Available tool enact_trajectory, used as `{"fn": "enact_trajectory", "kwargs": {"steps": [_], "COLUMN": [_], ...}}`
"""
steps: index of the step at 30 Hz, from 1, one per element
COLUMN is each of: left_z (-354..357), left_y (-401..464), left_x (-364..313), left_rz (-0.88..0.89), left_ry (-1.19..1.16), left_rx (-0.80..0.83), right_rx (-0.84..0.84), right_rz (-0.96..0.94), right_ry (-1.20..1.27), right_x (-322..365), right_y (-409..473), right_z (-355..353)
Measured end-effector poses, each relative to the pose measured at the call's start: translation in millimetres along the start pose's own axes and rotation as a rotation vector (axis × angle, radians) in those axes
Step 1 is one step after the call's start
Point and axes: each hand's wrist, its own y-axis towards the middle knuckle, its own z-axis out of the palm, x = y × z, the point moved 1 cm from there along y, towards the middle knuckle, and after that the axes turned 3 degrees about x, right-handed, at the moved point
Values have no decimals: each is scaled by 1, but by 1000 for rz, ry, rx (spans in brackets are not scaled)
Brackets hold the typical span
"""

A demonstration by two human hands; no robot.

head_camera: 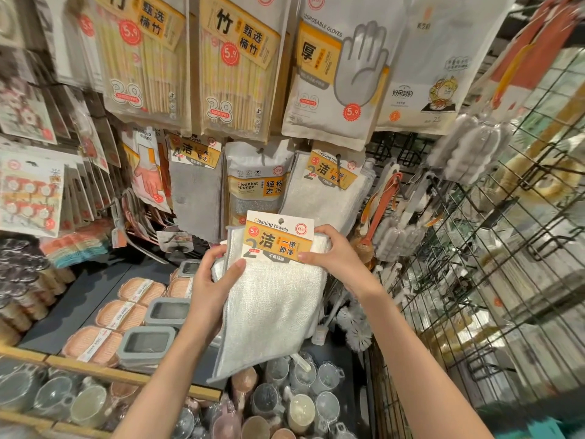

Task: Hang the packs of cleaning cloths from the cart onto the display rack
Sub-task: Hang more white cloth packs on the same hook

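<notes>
A display rack (408, 147) fills the view, its hooks crowded with hanging goods. Across the top row hang two packs of bamboo chopsticks (235, 68) and a pack of disposable gloves (340, 74). In the row below hang a grey cloth pack (196, 191), a cleaning sponge pack (258, 182) and, to its right, a hanging pack of white cleaning towels (329, 188). A black wire grid panel (493, 248) slants down the right side. Low on the left, a dark shelf (82, 299) carries pink and grey soap boxes (126, 315), and cups (285, 400) crowd the bottom of the view.

Held up in front of the rack, just below the sponge pack and the hanging towels, is the pack of cleaning cloths (272, 299). It is a white, ribbed, looped fabric with a thin grey bound edge, hanging slightly tilted with one corner pointing down. A white and orange card header reading "Cleaning towels", with a large 2, a red 5.9 price dot and a small hang hole at the top, wraps its upper edge.

The left hand (212, 280) grips the pack's upper left edge, thumb across the front of the fabric and fingers curled behind. The right hand (332, 251) grips the upper right corner, thumb pressed on the card header, fingers wrapped over the top edge.
</notes>
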Motion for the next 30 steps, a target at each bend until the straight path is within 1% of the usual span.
{"fn": "enact_trajectory", "kwargs": {"steps": [7,12,16,22,30], "left_z": [-1,1,2,3,-1], "left_y": [2,2,4,9,19], "left_x": [4,2,-1,-1,4], "left_rz": [0,-17,-26,-17,-7], "left_ry": [36,-39,-51,-89,-61], "left_rx": [-4,-7,-16,-36,-42], "right_rx": [-92,-220,-319,-464,-558], "right_rz": [-40,-96,-125,-119,-158], "right_ry": [32,11,23,25,44], "right_x": [-4,-1,2,9,16], "right_y": [0,2,9,21,41], "right_z": [-7,-21,-27,-39,-53]}}
